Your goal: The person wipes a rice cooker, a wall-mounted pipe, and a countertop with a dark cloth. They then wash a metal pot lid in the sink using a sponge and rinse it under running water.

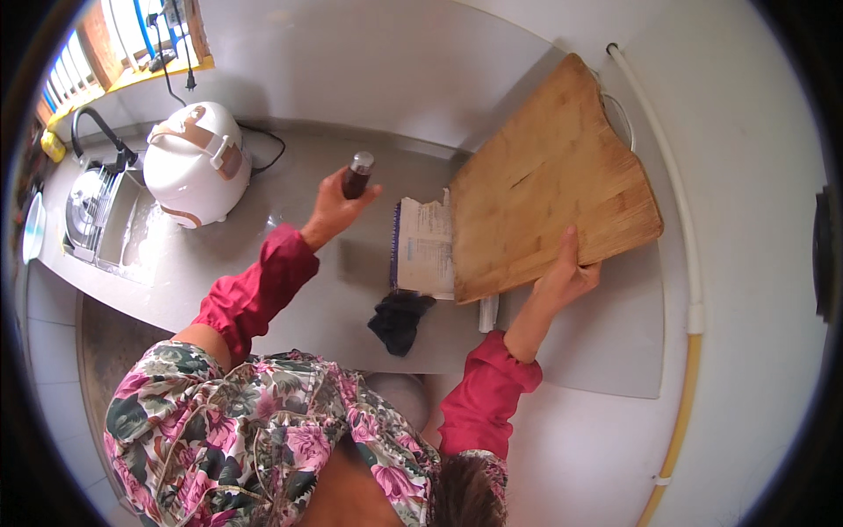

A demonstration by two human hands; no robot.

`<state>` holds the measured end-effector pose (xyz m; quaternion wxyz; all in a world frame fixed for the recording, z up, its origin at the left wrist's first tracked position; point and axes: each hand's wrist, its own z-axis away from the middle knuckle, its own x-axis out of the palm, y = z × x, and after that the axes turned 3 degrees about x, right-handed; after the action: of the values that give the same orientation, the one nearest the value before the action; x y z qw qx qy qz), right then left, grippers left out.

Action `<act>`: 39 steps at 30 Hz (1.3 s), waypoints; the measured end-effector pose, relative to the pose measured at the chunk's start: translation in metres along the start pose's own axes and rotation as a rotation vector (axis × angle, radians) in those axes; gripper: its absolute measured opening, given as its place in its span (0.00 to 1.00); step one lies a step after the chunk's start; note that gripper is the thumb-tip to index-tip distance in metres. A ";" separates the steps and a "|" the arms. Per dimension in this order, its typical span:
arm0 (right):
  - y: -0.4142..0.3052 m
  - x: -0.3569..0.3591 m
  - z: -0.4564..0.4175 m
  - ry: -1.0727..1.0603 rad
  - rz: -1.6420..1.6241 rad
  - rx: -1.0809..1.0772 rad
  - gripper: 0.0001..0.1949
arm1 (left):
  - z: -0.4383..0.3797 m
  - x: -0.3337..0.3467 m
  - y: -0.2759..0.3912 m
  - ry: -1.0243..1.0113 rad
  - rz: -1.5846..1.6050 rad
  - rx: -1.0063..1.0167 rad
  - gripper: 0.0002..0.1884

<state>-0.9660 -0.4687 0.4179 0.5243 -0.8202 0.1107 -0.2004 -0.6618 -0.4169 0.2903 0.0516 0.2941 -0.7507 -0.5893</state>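
My left hand point(334, 209) is closed around a dark cylindrical handle with a shiny metal end point(359, 174), raised over the counter; whatever lies below the handle is hidden. At the right, my right hand point(568, 277) grips the lower edge of a large wooden board point(546, 178), thumb on its face, and the board stands tilted near the wall. A worn spiral-bound book point(425, 247) lies partly behind the board's left edge. Just below the book is a crumpled black cloth point(398, 323). A pale, narrow object point(488, 313) pokes out under the board.
On the grey countertop point(303, 303), a white rice cooker point(194, 165) stands left of my left hand. Farther left are a sink point(125, 224) with a rack and a black faucet point(99, 118). A pipe point(685, 230) runs along the right wall. Cords hang by the window.
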 end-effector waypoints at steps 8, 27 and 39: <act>-0.028 0.055 0.058 -0.096 -0.127 0.075 0.15 | 0.007 -0.121 0.018 0.125 0.090 -0.008 0.17; -0.022 0.114 0.229 -0.414 0.040 0.138 0.14 | -0.009 -0.200 0.179 0.004 -0.055 0.710 0.04; -0.022 0.102 0.230 -0.870 -0.137 -0.150 0.29 | -0.028 -0.193 0.171 -0.293 -0.083 0.844 0.08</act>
<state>-0.7731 -0.3113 0.3737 0.4466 -0.8693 -0.1608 0.1377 -0.5568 -0.3216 0.5075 -0.2035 0.2326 -0.9124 -0.2683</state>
